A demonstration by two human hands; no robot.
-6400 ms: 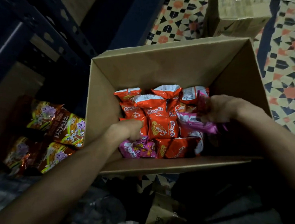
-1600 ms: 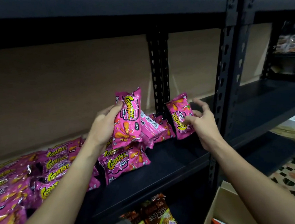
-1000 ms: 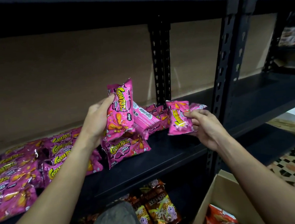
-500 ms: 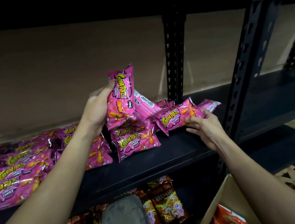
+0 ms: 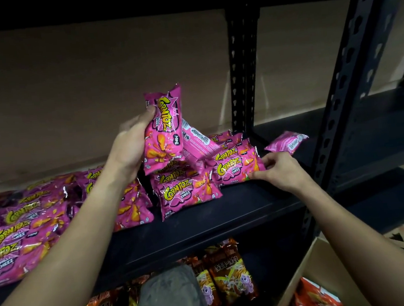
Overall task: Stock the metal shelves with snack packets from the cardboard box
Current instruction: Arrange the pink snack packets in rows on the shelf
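Two hands busy: my left hand [image 5: 132, 146] grips an upright Corntoz packet [image 5: 164, 129] above the pink pile [image 5: 187, 193], my right hand [image 5: 278, 170] pinches the corner of a flat Corntoz packet [image 5: 236, 168] lying on the black metal shelf [image 5: 202, 223]; the cardboard box [image 5: 311, 272] sits lower right, orange packets [image 5: 314, 299] inside

Bare shelf board [image 5: 226, 214] before packets [image 5: 187, 193]; upright post [image 5: 342, 91] bounds right.

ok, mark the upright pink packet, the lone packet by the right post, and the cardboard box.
upright pink packet [image 5: 167, 131]: head view, middle of its printed front.
lone packet [image 5: 286, 143]: head view, middle of its upturned face.
cardboard box [image 5: 313, 267]: head view, bare inner wall at lower right.
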